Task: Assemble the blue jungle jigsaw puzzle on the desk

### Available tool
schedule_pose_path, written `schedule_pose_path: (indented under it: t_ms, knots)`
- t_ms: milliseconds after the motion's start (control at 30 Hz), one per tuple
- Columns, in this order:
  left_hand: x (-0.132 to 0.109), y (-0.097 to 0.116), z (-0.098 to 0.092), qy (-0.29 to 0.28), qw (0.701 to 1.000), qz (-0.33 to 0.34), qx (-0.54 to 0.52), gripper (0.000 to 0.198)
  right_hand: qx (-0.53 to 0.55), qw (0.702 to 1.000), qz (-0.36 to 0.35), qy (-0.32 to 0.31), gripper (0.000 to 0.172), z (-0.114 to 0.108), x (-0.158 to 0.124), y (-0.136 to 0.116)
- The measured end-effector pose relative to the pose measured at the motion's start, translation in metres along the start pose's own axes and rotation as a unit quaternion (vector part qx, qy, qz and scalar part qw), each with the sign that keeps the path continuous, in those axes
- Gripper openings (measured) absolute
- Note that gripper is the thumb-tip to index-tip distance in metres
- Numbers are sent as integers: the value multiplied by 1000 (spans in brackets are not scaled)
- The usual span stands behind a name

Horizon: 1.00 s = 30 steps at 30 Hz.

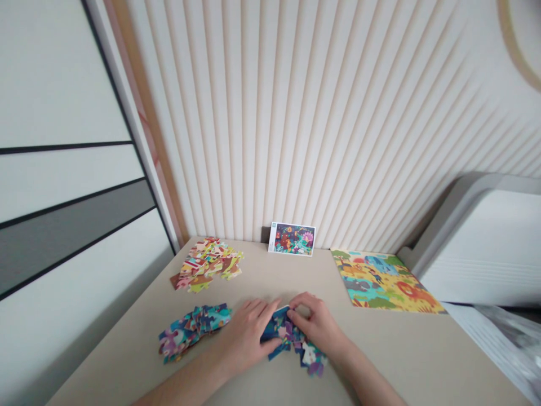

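My left hand (249, 335) and my right hand (315, 324) close from either side on a group of dark blue jigsaw pieces (283, 332) near the front of the beige table (262, 282). More multicoloured pieces spread out below my right hand. To the left of my left hand lies a heap of blue and purple pieces (194, 332). A heap of yellow, red and brown pieces (207, 265) sits farther back. An assembled animal-scene puzzle (382, 282) lies at the right, and a small picture card (291, 238) leans against the wall.
A ribbed cream wall (296, 124) rises behind the table. White panelled doors (71, 169) stand along the left side. A white appliance (482, 248) stands beyond the right edge, with a clear plastic sheet (507, 344) below it.
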State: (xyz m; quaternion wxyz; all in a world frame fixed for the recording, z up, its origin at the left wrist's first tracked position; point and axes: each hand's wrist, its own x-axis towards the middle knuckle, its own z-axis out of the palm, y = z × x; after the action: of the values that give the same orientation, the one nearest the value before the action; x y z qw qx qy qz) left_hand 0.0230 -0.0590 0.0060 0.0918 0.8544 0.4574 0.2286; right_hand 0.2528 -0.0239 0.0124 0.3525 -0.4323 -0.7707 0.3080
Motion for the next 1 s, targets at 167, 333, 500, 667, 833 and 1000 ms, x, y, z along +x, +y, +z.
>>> schedule_pose_path:
  t_ms: [167,333,500,667,833,1000]
  knots:
    - [1,-4,-2,17,1000,5,-2,63,1,984,136,118,30,-44,10,45]
    - [4,-8,-5,39,999,14,-2,50,-105,961,209,146,29,-69,7,87]
    - [6,-9,-7,63,998,-2,-20,43,-266,932,167,180,40,-62,3,87]
    - [6,-9,-6,100,993,-2,-59,46,-245,952,73,170,32,-54,5,59]
    - [6,-10,-6,122,990,23,-71,49,-140,987,-18,77,26,-36,7,28]
    - [7,-15,-2,134,987,33,-79,51,-138,989,-37,30,23,-31,5,20]
